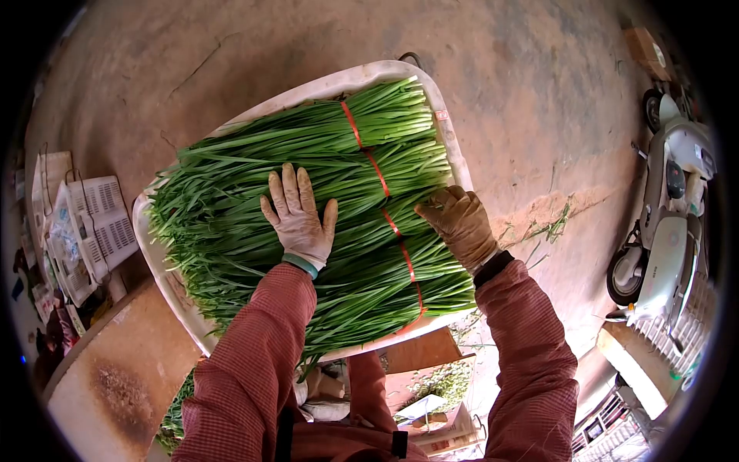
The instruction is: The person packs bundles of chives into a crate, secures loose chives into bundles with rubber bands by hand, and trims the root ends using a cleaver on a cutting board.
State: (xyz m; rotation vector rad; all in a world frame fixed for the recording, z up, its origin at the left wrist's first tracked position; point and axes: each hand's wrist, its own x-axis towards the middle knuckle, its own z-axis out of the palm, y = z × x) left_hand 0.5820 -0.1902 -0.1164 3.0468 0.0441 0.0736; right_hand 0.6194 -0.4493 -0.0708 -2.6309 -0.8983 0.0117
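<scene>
Bundles of green garlic chives (pixel 262 200) lie side by side in a white plastic crate (pixel 141 223), their pale stem ends to the right. Red ties (pixel 375 168) run around the bundles. My left hand (pixel 300 219), in a pale glove, rests flat on the leaves with its fingers spread. Over the stem ends at the crate's right side is my right hand (pixel 460 227), in a brown-stained glove. Its fingers are curled, with thumb and fingertips closed at the chive stems; the inside of the grip is hidden.
White plastic baskets (pixel 100 219) stand at the left. A scooter (pixel 666 239) is parked at the right, below a cardboard box (pixel 647 52). Loose green scraps (pixel 553 225) lie on the concrete floor (pixel 531 100). Near my body is a cardboard box (pixel 443 431) beside trimmings.
</scene>
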